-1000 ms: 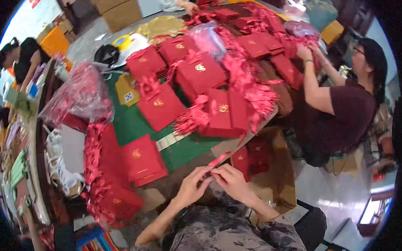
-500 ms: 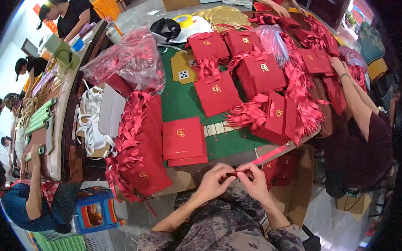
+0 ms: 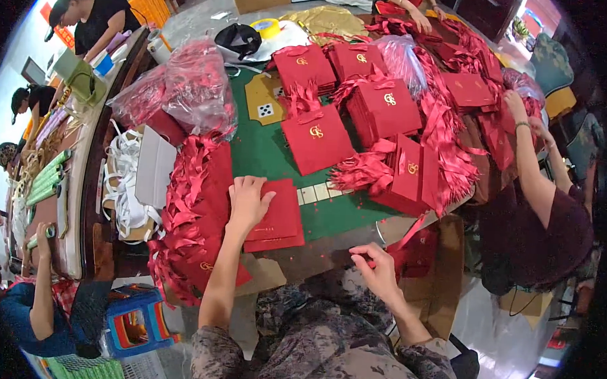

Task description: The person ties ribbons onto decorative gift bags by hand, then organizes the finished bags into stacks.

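Observation:
My left hand [image 3: 248, 202] reaches over the table, its fingers stretched out over the top left part of a small stack of flat red paper bags [image 3: 279, 222]. The hand covers the printed gold mark there. Close to the table's near edge, my right hand [image 3: 379, 271] is partly closed, thumb and forefinger near each other. A red ribbon [image 3: 410, 232] runs from the table edge down to this hand, and a bit of red shows in the palm. Beside my left forearm lies a long row of red bags [image 3: 204, 266] with ribbon handles.
Several stacks of red bags [image 3: 317, 138] with ribbons stand on the green mat [image 3: 251, 151]. Plastic-wrapped red bundles [image 3: 197, 85] and a grey box [image 3: 155, 167] with white straps lie at left. A co-worker's arm [image 3: 539, 147] works at right; other people sit at a left table.
My hands, earlier together pinching the ribbon, are apart. My left hand has moved left and forward onto the flat bags; my right hand stays near the edge with the ribbon hanging lower.

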The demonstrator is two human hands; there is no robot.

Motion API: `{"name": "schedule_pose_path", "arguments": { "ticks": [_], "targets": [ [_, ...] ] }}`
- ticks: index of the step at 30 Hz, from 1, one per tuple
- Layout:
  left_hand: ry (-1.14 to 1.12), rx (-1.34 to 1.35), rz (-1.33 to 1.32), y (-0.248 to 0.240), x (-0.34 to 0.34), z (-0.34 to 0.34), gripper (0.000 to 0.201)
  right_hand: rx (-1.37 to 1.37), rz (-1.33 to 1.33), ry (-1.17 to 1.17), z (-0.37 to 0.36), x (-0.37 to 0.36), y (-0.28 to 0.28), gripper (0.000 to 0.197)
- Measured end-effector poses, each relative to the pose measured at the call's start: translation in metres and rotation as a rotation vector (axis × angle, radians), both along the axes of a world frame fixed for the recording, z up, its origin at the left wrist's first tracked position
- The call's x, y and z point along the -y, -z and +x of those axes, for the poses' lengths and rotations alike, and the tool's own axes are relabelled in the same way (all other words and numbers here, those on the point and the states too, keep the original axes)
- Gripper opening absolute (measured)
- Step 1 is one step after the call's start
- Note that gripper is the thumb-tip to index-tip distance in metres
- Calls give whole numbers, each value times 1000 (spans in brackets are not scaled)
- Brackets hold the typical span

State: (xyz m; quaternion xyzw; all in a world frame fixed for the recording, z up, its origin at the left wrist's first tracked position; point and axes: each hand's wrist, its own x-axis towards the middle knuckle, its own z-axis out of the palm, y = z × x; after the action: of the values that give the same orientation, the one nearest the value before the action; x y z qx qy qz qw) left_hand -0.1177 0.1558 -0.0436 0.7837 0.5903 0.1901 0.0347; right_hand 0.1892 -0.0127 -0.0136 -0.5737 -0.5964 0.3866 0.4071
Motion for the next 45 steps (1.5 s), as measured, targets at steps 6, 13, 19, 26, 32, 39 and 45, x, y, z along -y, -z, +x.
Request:
{"name": "schedule_pose_path", "arguments": {
  "ticks": [6, 13, 19, 26, 32, 39, 45],
  "targets": [
    [10, 97, 80, -20, 17, 17, 39, 32, -58, -6, 4, 3, 6, 15],
    [133, 247, -143, -35, 72, 75, 39, 22, -41, -7, -4, -2, 1, 14],
    [180, 391, -288, -28, 95, 105, 34, 12, 72, 80, -12, -10, 10, 11],
    [211, 400, -416, -34, 103, 110, 29, 23, -20, 135, -13, -9, 13, 14],
    [207, 505, -579, -32, 99, 107, 25, 34, 1, 166, -12, -11, 12, 11],
    [212, 731, -743, -33, 97, 108, 21, 17, -7, 146, -12, -11, 5, 12],
    [254, 573, -591, -38, 103, 112, 22, 92, -24, 163, -16, -14, -4, 11]
  ]
}}
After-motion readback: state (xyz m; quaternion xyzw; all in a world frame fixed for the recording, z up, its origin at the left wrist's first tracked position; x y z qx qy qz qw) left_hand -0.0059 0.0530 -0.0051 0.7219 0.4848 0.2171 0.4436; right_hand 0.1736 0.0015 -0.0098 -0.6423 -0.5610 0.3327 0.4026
